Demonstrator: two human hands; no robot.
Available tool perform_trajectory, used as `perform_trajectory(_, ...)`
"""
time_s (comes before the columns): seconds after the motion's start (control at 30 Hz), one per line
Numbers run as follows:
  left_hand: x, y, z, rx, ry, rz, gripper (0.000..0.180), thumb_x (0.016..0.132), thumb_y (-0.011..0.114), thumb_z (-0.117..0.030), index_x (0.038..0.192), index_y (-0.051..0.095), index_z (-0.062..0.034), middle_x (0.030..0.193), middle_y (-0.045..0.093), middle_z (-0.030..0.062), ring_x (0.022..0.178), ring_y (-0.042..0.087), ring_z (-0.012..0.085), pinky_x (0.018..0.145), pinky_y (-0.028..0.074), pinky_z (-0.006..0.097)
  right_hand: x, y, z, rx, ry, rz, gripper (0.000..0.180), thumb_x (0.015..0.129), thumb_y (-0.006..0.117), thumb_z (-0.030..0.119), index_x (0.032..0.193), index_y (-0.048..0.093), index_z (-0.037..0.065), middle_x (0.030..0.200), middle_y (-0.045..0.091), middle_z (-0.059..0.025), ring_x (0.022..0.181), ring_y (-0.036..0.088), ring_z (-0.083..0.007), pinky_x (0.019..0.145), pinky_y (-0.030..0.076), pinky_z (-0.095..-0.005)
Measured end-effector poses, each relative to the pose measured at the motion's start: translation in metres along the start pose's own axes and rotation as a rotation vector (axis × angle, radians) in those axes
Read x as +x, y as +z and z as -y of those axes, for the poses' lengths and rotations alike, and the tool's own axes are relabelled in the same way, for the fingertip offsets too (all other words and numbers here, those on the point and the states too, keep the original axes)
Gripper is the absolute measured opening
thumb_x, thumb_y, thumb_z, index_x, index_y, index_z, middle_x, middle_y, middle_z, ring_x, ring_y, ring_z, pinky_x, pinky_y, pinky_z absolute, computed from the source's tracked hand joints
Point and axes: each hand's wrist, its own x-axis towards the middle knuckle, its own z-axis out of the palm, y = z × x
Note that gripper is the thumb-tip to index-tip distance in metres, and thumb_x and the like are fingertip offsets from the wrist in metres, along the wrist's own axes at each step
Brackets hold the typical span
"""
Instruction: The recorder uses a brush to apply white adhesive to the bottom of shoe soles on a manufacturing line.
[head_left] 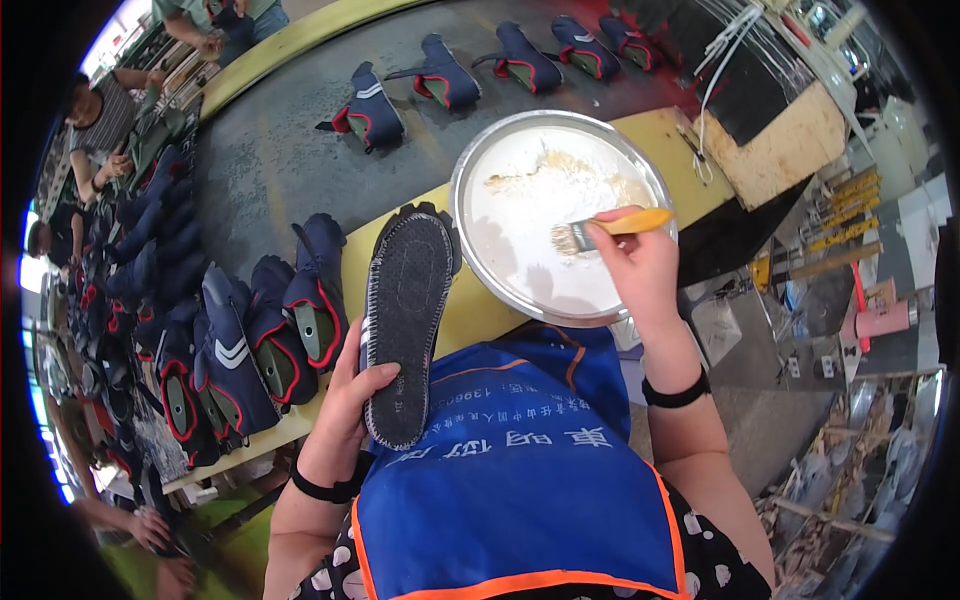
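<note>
Left hand (pixel 350 395) closed on the near end of a dark shoe (pixel 390 425), thumb (pixel 378 376) across its sole (pixel 410 300), the other fingers mostly hidden behind. Right hand (pixel 645 265) pinches a brush (pixel 650 219) above the pan (pixel 457 215). Bristles (pixel 564 239) over white paste (pixel 515 235); cannot tell whether they touch it.

Risks, as judged: an overloaded brush could drip on the apron (pixel 520 500) or run past the stitched edge. The thumb could get smeared, lying on the sole as it does. Grip sits at one end only, so a slack hold could let the far end swing into the pan's rim, which is close by on the right. Pan is at the table's (pixel 475 312) near side; a knock from the right forearm could tip or slide it.

Shoe is left of the pan, in front of the body, sole toward the viewer. Long axis runs near to far, far end leaning slightly right. Broader end, likely the toe, points far; narrower end near. Brush lies crosswise: bristles left, handle right.

Farther out: navy shoes (pixel 235 350) crowd the left; more stand in a row (pixel 445 82) on the belt (pixel 280 130), far side.
</note>
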Motion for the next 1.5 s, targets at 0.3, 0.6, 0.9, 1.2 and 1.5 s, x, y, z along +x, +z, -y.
perform_trajectory(0.3,0.014,0.026,-0.015,0.16,-0.015,0.098,0.085,0.079,0.071,-0.019,0.153,0.033,-0.0023,0.128,0.061,0.0173,0.111,0.065,0.0247,0.095,0.055,0.036,0.008,0.021,0.006,-0.433,0.004,0.116,0.026,0.082,0.08,0.028,0.083,0.068,0.004,0.083,0.066,-0.0155,0.075,0.066,-0.0369,0.067,0.052,-0.0439)
perform_trajectory(0.6,0.025,0.032,-0.016,0.108,-0.106,0.131,0.082,0.085,0.064,-0.011,0.158,0.028,-0.0039,0.138,0.056,0.017,0.121,0.061,0.0231,0.103,0.05,0.034,0.025,-0.01,0.02,0.072,-0.375,-0.244,0.012,0.084,0.078,0.005,0.091,0.069,0.003,0.084,0.064,-0.0085,0.068,0.064,-0.0214,0.062,0.05,-0.0289)
perform_trajectory(0.9,0.02,0.018,-0.01,-0.096,-0.171,0.123,0.066,0.091,0.06,-0.021,0.148,0.038,0.0026,0.131,0.06,0.0227,0.117,0.064,0.0285,0.099,0.054,0.038,0.008,-0.029,0.025,-0.016,-0.494,-0.404,0.016,0.081,0.077,-0.001,0.093,0.066,0.003,0.084,0.063,-0.0137,0.074,0.064,-0.029,0.064,0.051,-0.0338)
perform_trajectory(1.2,0.035,0.011,-0.006,-0.44,-0.182,0.327,0.087,0.088,0.052,-0.046,0.15,0.032,0.0116,0.143,0.045,0.0403,0.129,0.053,0.0509,0.111,0.044,0.054,0.007,-0.036,0.03,0.005,-0.436,-0.231,0.016,0.083,0.074,-0.003,0.094,0.064,0.002,0.086,0.063,-0.0141,0.074,0.064,-0.0281,0.066,0.05,-0.0343)
perform_trajectory(1.5,0.029,0.011,-0.009,-0.332,-0.192,0.377,0.096,0.085,0.052,-0.051,0.154,0.025,0.0103,0.145,0.037,0.0452,0.131,0.046,0.0585,0.112,0.043,0.056,0.013,-0.028,0.041,-0.07,-0.367,-0.177,0.013,0.086,0.073,-0.002,0.098,0.066,-0.001,0.089,0.064,-0.0138,0.081,0.065,-0.027,0.072,0.052,-0.0333)
